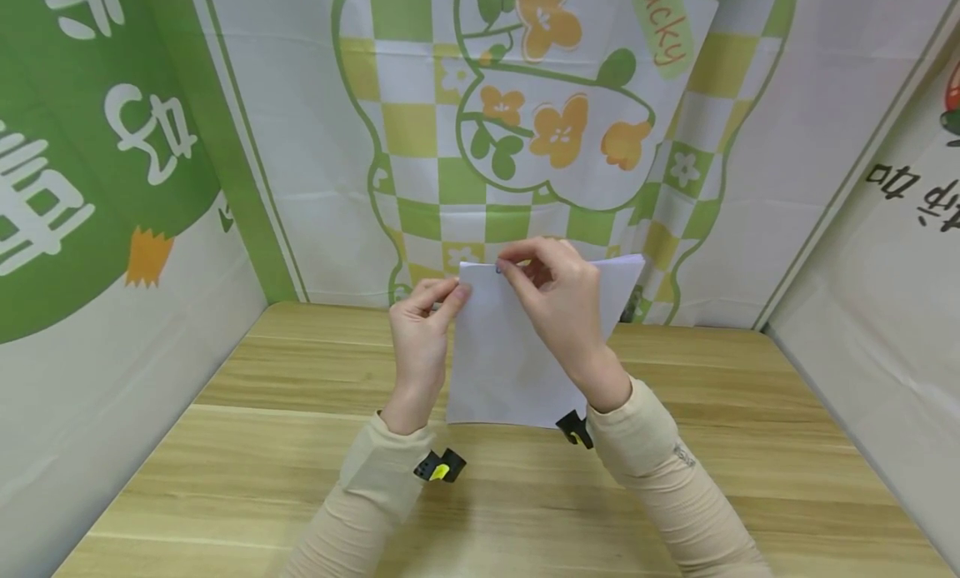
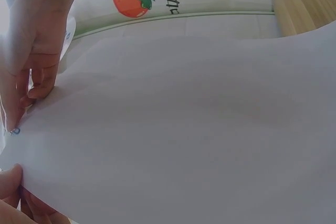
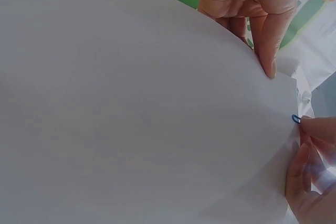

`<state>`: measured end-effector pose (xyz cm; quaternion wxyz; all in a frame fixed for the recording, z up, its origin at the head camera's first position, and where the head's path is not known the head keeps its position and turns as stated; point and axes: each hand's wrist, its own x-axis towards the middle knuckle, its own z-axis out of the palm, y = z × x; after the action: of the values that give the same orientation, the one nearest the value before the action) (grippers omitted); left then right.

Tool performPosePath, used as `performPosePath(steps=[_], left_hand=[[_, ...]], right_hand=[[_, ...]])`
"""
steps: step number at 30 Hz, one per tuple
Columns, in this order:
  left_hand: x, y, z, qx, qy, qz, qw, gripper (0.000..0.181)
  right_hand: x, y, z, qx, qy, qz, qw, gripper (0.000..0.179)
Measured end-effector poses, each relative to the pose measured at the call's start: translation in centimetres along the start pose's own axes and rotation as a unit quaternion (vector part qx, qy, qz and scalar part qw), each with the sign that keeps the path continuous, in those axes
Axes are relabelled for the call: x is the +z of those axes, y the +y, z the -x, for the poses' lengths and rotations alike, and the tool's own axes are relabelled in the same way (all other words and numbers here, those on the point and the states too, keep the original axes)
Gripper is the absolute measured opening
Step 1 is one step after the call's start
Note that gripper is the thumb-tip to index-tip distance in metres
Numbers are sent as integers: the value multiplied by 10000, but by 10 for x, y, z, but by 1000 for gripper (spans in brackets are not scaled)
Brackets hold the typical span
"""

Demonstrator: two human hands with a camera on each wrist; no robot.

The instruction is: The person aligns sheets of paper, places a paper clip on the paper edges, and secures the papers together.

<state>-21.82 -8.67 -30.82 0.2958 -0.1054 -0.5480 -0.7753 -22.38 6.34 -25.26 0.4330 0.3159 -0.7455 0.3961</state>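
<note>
Several white sheets of paper stand upright above the table, their top edges fanned apart at the right. My left hand pinches the stack at its upper left corner between thumb and fingers. At the top edge, a little right of that corner, my right hand pinches a small blue paper clip. The clip's rounded end shows over the paper's face in the right wrist view, and the rest of it is hidden by the fingertips. In the left wrist view the paper clip sits right at the sheet's edge.
A wood-grain table lies beneath the hands. Printed cloth walls enclose it, with a green checked pattern on the back wall. Black mounts with yellow parts sit on both wrists.
</note>
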Motion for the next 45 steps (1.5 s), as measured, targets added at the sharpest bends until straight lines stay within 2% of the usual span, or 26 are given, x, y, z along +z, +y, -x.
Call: performPosePath(steps=[24, 32, 40, 45], left_hand=[[-1, 2, -1, 13, -56, -75, 10000, 22], [1, 2, -3, -33, 1, 65, 10000, 24], [-1, 1, 0, -168, 4, 21, 9999, 23], [-1, 0, 1, -72, -14, -2, 10000, 22]], right_hand=[[-1, 1, 1, -152, -61, -15, 9999, 5], [-1, 2, 0, -154, -90, -90, 9998, 5], [0, 2, 3, -223, -44, -27, 9997, 5], [0, 3, 4, -234, -14, -27, 9997, 5]])
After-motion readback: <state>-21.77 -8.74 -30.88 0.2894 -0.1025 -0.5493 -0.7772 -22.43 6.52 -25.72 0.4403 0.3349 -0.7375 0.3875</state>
